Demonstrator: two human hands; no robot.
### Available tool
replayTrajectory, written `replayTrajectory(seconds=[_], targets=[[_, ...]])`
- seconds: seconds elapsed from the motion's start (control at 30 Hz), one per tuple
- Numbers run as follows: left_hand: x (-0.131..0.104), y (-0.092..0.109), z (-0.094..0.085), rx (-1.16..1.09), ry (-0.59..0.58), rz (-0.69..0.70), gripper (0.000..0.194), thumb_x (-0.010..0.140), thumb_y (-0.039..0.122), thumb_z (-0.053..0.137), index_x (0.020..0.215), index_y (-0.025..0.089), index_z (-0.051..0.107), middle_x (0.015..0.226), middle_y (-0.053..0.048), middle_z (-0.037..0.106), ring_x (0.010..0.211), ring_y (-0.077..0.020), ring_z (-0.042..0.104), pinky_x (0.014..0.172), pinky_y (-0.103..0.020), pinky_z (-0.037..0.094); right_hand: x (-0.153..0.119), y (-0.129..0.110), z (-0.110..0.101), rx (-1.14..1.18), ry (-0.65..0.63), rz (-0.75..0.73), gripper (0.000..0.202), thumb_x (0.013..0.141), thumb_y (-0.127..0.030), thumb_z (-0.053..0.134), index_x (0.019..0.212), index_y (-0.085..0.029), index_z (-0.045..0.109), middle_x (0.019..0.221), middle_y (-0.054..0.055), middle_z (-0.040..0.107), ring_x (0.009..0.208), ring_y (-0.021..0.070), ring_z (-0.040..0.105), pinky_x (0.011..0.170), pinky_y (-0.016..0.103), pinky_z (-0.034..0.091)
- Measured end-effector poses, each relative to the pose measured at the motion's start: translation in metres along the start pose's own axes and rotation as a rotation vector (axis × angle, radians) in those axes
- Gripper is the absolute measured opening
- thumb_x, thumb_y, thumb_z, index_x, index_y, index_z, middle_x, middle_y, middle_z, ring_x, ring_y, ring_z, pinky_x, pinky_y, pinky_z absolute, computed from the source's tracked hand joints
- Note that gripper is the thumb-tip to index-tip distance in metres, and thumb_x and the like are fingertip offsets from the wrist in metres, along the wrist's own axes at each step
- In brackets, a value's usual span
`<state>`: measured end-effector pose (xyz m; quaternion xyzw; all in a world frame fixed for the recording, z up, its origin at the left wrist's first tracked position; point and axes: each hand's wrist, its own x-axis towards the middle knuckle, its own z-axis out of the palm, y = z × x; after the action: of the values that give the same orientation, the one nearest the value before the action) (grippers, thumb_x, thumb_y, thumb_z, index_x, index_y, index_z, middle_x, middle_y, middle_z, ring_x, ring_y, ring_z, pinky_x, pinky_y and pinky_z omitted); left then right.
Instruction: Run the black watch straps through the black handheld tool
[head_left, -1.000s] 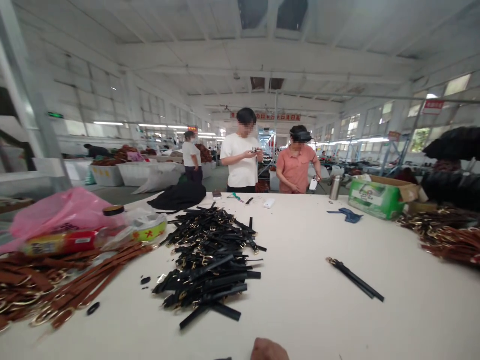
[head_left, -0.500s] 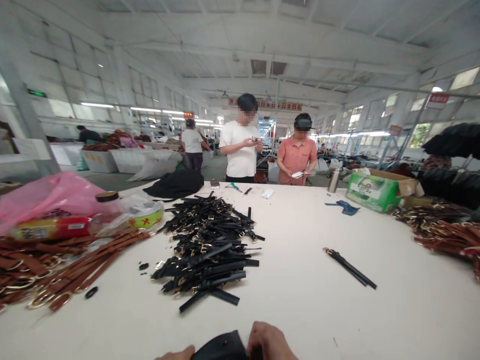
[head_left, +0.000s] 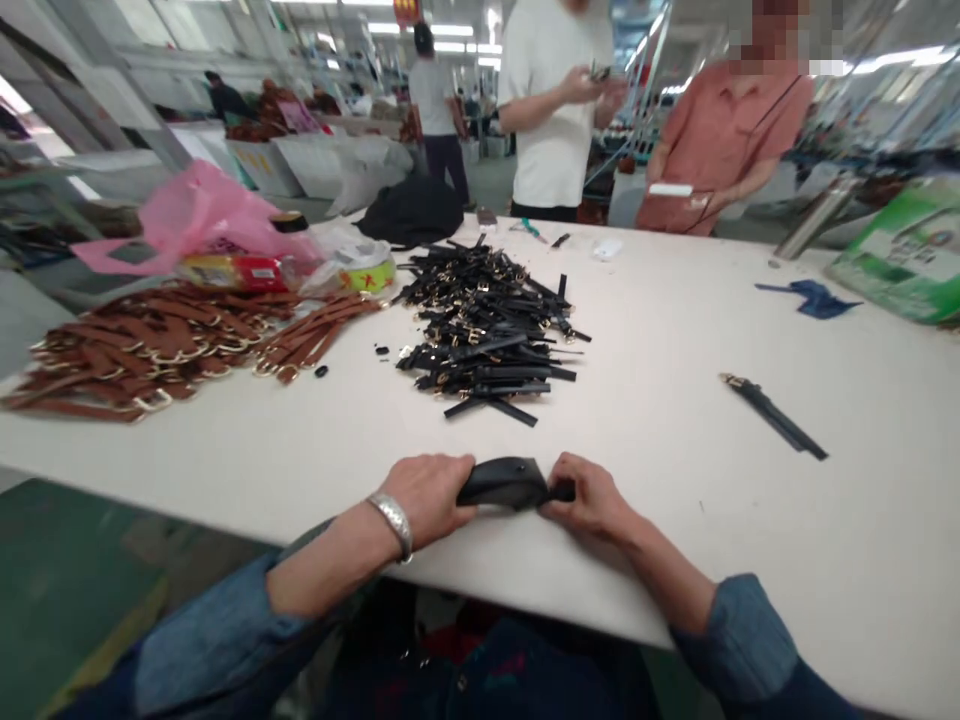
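Near the table's front edge, a wide, curved black leather strap (head_left: 501, 484) with a small dark stud is stretched between my two hands. My left hand (head_left: 429, 495), with a silver bracelet at its wrist, is closed round the strap's left end. The fingers of my right hand (head_left: 589, 500) pinch a narrower dark part at the other end; whether that part is joined to the strap I cannot tell. Just beyond lies a pile of black straps (head_left: 487, 335) with gold buckles. One more buckled black strap (head_left: 776, 415) rests by itself to the right.
Brown buckled straps (head_left: 157, 345) cover the table's left side, with a pink plastic bag (head_left: 206, 215) behind them. At the far right are a blue cloth scrap (head_left: 814, 298), a steel flask (head_left: 814, 218) and a green box (head_left: 907, 250). Two people stand across the white table (head_left: 645, 350).
The view has tipped downward, so my forearms and the table's front edge now show. Both hands still hold the black strap.
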<state>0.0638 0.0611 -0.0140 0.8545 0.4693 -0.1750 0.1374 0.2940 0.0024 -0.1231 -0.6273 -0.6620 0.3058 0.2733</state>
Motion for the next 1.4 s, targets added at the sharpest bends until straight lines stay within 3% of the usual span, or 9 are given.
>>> replayTrajectory(seconds=[0.2,0.43,0.6,0.9,1.2,1.4], targets=[[0.001,-0.02,0.011,0.009,0.017,-0.084,0.042,0.084,0.05,0.047,0.108,0.019,0.059,0.097,-0.015,0.071,0.092,-0.0327,0.067,0.076,-0.04,0.049,-0.004,0.0,-0.002,-0.009,0.002,-0.072,0.015,0.067,-0.016,0.074,0.075,-0.02,0.063,0.079,-0.002,0.058,0.072,0.0138,0.054,0.068,0.027,0.04],[-0.022,-0.049,0.016,0.053,0.016,-0.145,0.046,0.085,0.059,0.045,0.107,0.02,0.057,0.089,-0.012,0.07,0.085,-0.0319,0.067,0.069,-0.038,0.046,-0.005,0.003,0.0,-0.007,0.033,-0.153,0.013,0.075,-0.015,0.07,0.086,-0.022,0.067,0.087,0.0,0.064,0.082,0.0163,0.059,0.077,0.03,0.044],[-0.03,-0.045,0.027,0.08,-0.055,-0.141,0.042,0.085,0.055,0.045,0.106,0.021,0.057,0.089,-0.012,0.07,0.086,-0.0319,0.068,0.07,-0.038,0.046,-0.003,0.003,-0.001,-0.033,0.016,-0.134,0.011,0.076,-0.019,0.07,0.086,-0.021,0.066,0.085,0.0,0.064,0.079,0.0162,0.059,0.074,0.029,0.044],[-0.006,-0.026,0.024,0.04,0.019,-0.142,0.047,0.085,0.058,0.038,0.105,0.02,0.057,0.089,-0.013,0.07,0.083,-0.0315,0.067,0.066,-0.036,0.043,-0.002,0.002,-0.001,-0.07,0.01,-0.096,0.013,0.075,-0.02,0.067,0.088,-0.022,0.066,0.086,-0.001,0.064,0.08,0.0165,0.059,0.074,0.03,0.043],[-0.029,-0.055,0.033,0.014,0.017,-0.206,0.043,0.082,0.056,0.045,0.102,0.02,0.057,0.087,-0.011,0.07,0.082,-0.029,0.067,0.065,-0.034,0.042,-0.008,-0.005,0.005,-0.115,0.078,-0.146,0.019,0.077,-0.012,0.062,0.091,-0.023,0.067,0.092,0.002,0.064,0.088,0.0188,0.06,0.079,0.031,0.045],[-0.057,-0.068,0.032,-0.042,0.043,-0.221,0.048,0.084,0.063,0.042,0.1,0.021,0.055,0.08,-0.009,0.068,0.076,-0.0274,0.066,0.064,-0.033,0.042,-0.02,0.002,0.014,-0.245,0.173,-0.383,0.016,0.083,-0.01,0.056,0.087,-0.021,0.066,0.098,0.007,0.067,0.09,0.0204,0.061,0.079,0.033,0.048]])
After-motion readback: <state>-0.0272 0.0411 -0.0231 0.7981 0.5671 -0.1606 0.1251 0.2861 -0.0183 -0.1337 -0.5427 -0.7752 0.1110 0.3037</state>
